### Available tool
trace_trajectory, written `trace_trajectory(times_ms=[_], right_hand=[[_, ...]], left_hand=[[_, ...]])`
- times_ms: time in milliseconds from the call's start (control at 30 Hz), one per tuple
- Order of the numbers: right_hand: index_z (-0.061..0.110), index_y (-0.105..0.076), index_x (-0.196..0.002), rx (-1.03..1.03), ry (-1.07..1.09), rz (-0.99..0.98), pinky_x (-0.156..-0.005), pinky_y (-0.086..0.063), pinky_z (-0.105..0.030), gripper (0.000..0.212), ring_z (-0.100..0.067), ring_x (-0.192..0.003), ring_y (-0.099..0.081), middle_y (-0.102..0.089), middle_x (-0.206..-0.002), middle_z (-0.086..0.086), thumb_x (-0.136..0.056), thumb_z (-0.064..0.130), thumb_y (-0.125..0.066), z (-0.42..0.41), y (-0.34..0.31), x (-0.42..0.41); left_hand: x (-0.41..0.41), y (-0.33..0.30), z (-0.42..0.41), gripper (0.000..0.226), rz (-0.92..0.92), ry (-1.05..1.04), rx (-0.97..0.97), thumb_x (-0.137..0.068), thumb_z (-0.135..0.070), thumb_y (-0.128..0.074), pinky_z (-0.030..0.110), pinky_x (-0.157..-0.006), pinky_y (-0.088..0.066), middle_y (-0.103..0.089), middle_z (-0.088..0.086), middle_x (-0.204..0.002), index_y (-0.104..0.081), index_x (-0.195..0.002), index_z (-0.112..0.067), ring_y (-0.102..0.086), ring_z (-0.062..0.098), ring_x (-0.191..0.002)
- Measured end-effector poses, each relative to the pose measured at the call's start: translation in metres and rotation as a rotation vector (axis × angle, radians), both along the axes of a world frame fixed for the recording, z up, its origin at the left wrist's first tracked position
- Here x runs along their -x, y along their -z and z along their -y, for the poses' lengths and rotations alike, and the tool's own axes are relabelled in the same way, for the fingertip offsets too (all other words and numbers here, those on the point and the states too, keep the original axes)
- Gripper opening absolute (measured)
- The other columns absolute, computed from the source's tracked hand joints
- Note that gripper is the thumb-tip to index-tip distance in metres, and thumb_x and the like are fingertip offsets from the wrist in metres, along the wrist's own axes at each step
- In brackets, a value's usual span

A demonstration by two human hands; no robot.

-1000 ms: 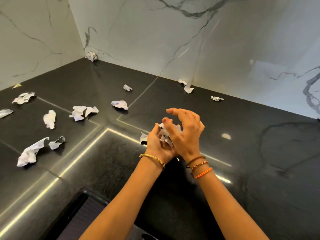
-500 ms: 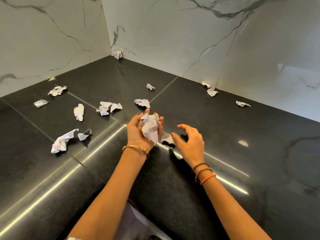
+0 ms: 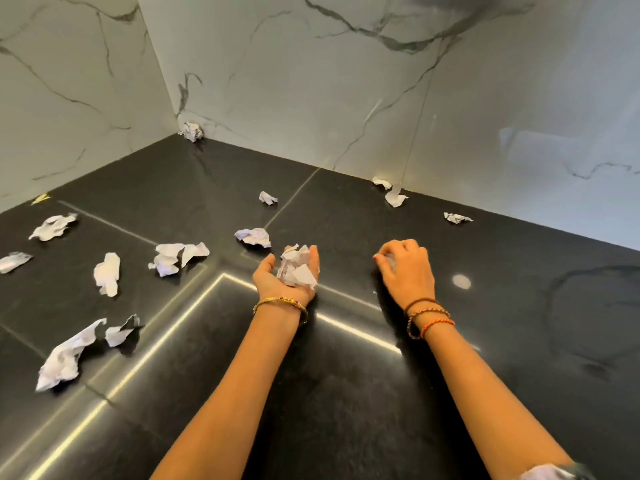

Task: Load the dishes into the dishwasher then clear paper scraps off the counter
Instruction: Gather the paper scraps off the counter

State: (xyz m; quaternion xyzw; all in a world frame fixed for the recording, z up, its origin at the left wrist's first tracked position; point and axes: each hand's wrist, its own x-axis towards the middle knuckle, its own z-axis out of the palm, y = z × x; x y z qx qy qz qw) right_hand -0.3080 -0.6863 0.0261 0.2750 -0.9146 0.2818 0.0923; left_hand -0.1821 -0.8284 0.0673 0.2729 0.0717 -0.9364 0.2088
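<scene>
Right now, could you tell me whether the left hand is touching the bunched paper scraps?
Touching: the head view shows the paper scraps resting in the cupped left hand.

glossy stone counter (image 3: 346, 393); crumpled paper scraps (image 3: 180, 259) (matt)
</scene>
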Motion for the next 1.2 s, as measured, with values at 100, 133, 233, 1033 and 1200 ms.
trace_trajectory(times_ms=[100,133,233,1033,1200], right_hand=[[0.011,-0.064,-0.102,0.135,0.174,0.026,-0.086,-0.037,-0.033,0.019,-0.034,-0.102,-0.048,-0.052,-0.112,-0.015,-0.089,0.023,-0.057,-0.01,-0.011,0.033],[0.011,-0.062,-0.107,0.145,0.229,0.021,-0.087,-0.037,-0.034,0.022,-0.034,-0.105,-0.047,-0.05,-0.116,-0.015,-0.09,0.024,-0.057,-0.013,-0.014,0.044],[0.02,-0.053,-0.125,0.071,0.372,0.056,-0.098,-0.035,-0.042,0.039,-0.038,-0.12,-0.038,-0.039,-0.133,-0.015,-0.089,0.035,-0.057,-0.018,-0.016,0.078],[0.016,-0.05,-0.126,-0.269,0.175,-0.035,-0.083,-0.041,-0.037,0.04,-0.032,-0.113,-0.045,-0.046,-0.125,-0.013,-0.096,0.041,-0.041,0.124,-0.002,0.183],[0.009,-0.06,-0.105,-0.183,0.062,-0.03,-0.065,-0.035,-0.03,0.028,-0.027,-0.089,-0.058,-0.061,-0.098,-0.011,-0.093,0.031,-0.047,0.111,-0.006,0.155]], left_hand=[[0.022,-0.01,-0.01,0.033,-0.08,0.042,-0.037,-0.092,-0.029,-0.044,0.048,-0.081,-0.044,-0.053,0.021,-0.107,-0.057,-0.102,-0.001,-0.051,0.036,-0.108],[0.029,-0.012,-0.013,0.032,-0.092,0.06,-0.04,-0.092,-0.03,-0.043,0.05,-0.081,-0.043,-0.053,0.023,-0.102,-0.056,-0.095,-0.001,-0.052,0.037,-0.099],[0.054,-0.015,-0.015,0.03,-0.112,0.088,-0.031,-0.093,-0.032,-0.042,0.054,-0.072,-0.04,-0.053,0.022,-0.098,-0.058,-0.091,-0.006,-0.052,0.035,-0.088],[0.128,-0.002,0.032,0.033,-0.04,-0.007,-0.046,-0.095,-0.023,-0.041,0.048,-0.083,-0.042,-0.059,0.023,-0.05,-0.056,-0.078,0.001,-0.053,0.032,-0.071],[0.119,0.0,0.028,0.034,-0.051,0.01,-0.039,-0.095,-0.023,-0.041,0.043,-0.079,-0.044,-0.062,0.02,-0.058,-0.057,-0.076,0.0,-0.055,0.03,-0.069]])
